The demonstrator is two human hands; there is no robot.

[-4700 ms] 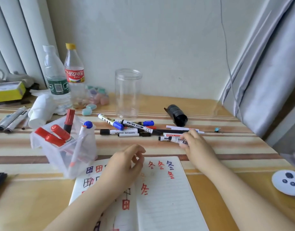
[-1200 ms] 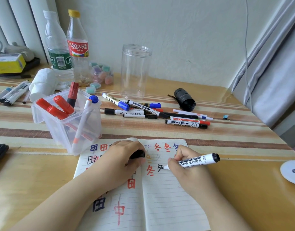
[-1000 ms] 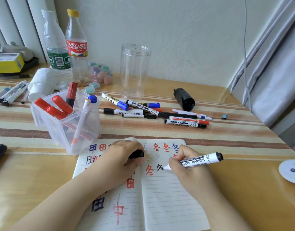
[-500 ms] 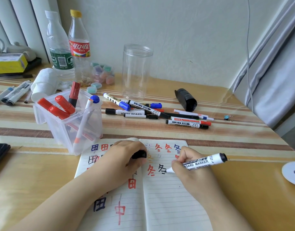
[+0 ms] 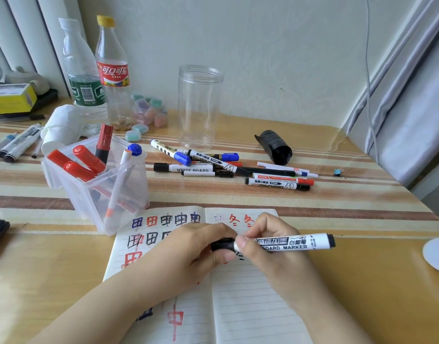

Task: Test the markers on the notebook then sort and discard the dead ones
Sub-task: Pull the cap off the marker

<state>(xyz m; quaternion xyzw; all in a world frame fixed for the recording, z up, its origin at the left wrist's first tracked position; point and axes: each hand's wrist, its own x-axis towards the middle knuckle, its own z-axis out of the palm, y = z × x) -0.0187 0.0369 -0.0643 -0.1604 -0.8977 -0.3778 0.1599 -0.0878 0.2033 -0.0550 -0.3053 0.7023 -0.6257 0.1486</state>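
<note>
Above the notebook (image 5: 238, 306), the right hand (image 5: 270, 247) grips the marker (image 5: 288, 243); the left hand (image 5: 196, 249) pinches its black cap (image 5: 222, 244), apparently seated. Hands hide several written characters.

1. Soft, even daylight fills the scene; the pale wall (image 5: 275, 45) reads bright without harsh highlights.
2. Glare streaks the glossy desk (image 5: 350, 281) beneath the clear jar (image 5: 200, 105) and toward the right corner.
3. Faint, diffuse shadows sit under the hands (image 5: 196, 254) on the notebook (image 5: 250, 306).
4. Wide-angle distortion bends the curtain (image 5: 412, 108) and the left edge.
5. Focus is slightly soft throughout.
</note>
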